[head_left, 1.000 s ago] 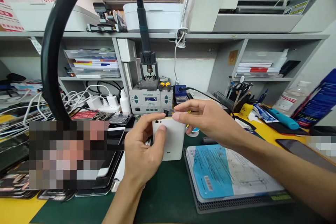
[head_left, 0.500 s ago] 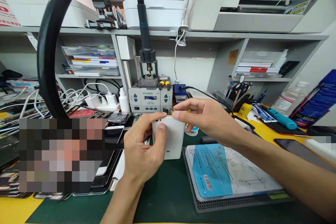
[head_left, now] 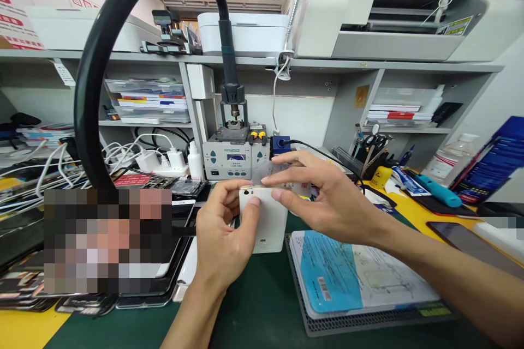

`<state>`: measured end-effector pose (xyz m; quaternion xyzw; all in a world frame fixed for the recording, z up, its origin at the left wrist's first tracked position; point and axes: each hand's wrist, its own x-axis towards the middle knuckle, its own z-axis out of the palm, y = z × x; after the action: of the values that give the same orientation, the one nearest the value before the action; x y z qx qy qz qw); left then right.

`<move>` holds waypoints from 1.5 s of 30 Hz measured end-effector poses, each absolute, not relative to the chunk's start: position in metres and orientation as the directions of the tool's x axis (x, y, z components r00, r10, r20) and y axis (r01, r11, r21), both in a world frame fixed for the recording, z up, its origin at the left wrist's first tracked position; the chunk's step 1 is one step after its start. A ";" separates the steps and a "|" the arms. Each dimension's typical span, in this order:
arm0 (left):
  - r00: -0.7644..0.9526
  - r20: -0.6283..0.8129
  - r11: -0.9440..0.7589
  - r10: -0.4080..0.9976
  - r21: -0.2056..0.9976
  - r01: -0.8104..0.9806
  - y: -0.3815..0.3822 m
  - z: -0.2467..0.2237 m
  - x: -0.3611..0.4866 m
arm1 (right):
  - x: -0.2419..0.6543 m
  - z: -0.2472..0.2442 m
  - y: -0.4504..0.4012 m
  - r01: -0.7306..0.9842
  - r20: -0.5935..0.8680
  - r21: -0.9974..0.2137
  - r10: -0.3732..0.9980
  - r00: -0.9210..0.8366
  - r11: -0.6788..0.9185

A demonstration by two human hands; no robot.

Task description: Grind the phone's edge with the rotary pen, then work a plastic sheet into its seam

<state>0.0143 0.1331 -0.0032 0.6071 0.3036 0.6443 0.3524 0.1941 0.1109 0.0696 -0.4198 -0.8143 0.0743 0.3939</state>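
The left hand (head_left: 224,234) pinches the white Mi smartphone (head_left: 270,223) by its upper left, thumb on the back and fingers behind, probably to steady it upright above the near tabletop (head_left: 254,311). That grip leaves the top edge and right corner free for the right hand (head_left: 321,193), its fingers slightly parted, the thumb at that corner. Just beyond hangs a translucent film (head_left: 262,169); I cannot tell whether the right fingers pinch it.

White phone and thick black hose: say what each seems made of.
White phone: probably smooth plastic or coated metal, given its even back with a soft sheen. Thick black hose: likely rubber or flexible plastic, semi-gloss, given the light streaks along its curve.
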 end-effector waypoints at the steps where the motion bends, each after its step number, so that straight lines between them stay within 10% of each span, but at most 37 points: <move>1: -0.007 0.562 -0.560 0.827 0.823 -0.094 0.133 -0.003 0.014 | 0.195 0.070 0.111 0.634 0.589 -0.416 0.724 -0.359 0.652; 45: 0.026 0.438 -0.427 0.899 0.888 -0.170 0.129 0.000 0.011 | 0.205 0.087 0.098 0.616 0.392 -0.385 0.726 -0.565 0.688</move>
<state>0.0114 0.1285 0.0004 0.5727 0.3183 0.6211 0.4300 0.2054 0.0980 0.0871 -0.3817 -0.8786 0.1028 0.2680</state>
